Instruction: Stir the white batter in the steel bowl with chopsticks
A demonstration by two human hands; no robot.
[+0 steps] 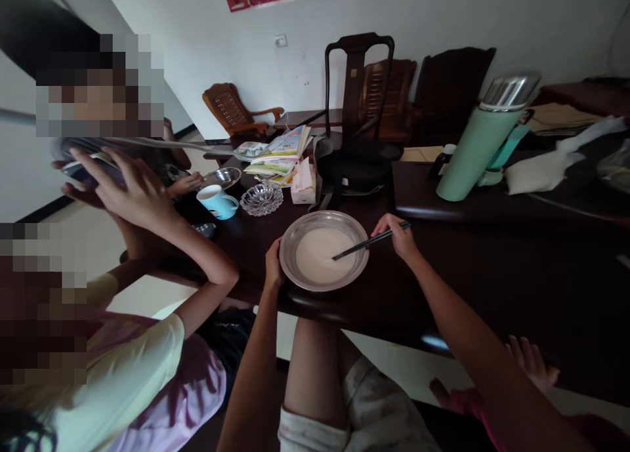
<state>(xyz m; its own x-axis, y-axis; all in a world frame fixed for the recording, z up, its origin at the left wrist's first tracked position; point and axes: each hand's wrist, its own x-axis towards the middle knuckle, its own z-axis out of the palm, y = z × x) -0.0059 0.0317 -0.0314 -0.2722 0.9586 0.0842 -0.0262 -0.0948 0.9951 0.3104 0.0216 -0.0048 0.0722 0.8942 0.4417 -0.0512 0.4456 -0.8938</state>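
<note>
Right fingers (381, 226) close around chopsticks (363, 245) slanting toward eight o'clock; left fingers (273, 254) clasp the metal bowl (289, 248) at nine, just inside the counter's (467, 275) six-o'clock edge.

Round metal bowl (288, 258) upright on table (482, 262); pale liquid (319, 262) inside; dark chopsticks (361, 245) slanting in

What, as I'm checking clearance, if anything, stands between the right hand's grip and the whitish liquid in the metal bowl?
Nothing visible: dark chopsticks in the right hand's grip cross the rim of the metal bowl and reach the whitish liquid.
</note>
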